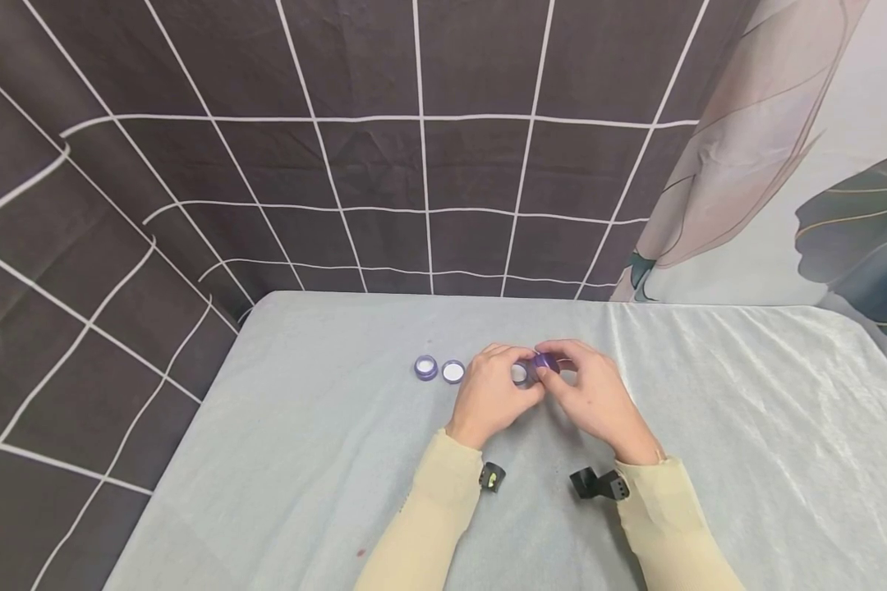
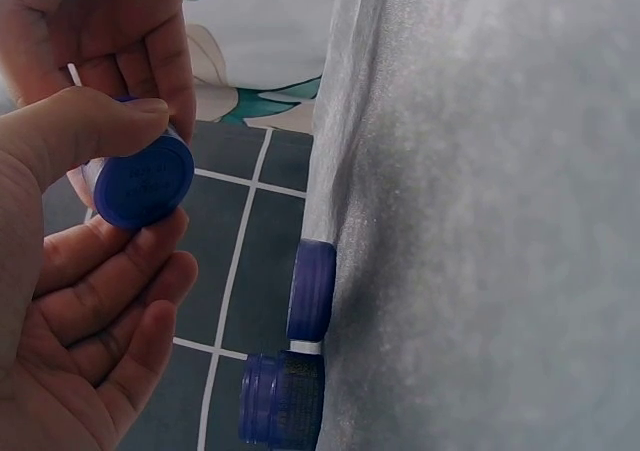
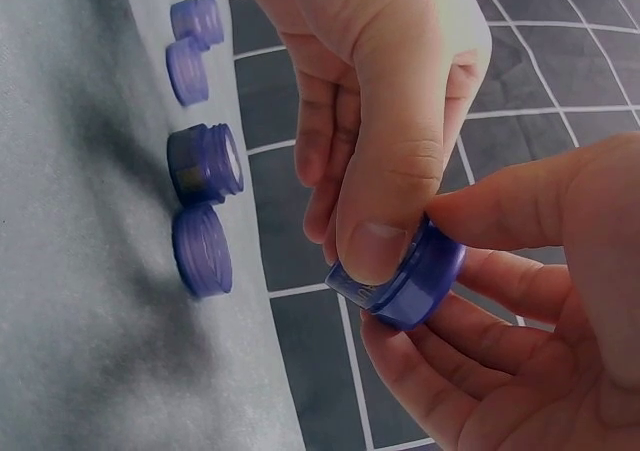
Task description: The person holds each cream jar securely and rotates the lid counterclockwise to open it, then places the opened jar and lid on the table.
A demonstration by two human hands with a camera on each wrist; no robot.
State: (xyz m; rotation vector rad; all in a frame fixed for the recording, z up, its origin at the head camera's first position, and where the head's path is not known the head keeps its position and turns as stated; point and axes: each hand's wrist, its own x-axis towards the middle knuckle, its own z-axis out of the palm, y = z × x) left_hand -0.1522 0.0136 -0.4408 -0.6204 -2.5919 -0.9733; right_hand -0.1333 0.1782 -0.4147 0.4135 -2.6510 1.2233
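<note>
Both hands meet around one small purple screw-top jar [image 3: 352, 289], held above the table. My left hand [image 1: 491, 394] grips the jar's body, thumb across its side and fingers beneath. The jar's round base [image 2: 148, 183] faces the left wrist camera. My right hand [image 1: 597, 398] pinches the purple lid [image 3: 430, 279] between thumb and fingers. Lid and body sit together at a slight tilt. Part of the label on the jar's side is hidden by the left thumb.
On the pale cloth-covered table [image 1: 303, 460] stand an open purple jar [image 1: 425, 368] with a lid [image 1: 453, 372] beside it. Another open jar [image 3: 205, 164] and lid [image 3: 202, 251] lie just behind the hands. A dark checked curtain [image 1: 369, 164] hangs along the far edge.
</note>
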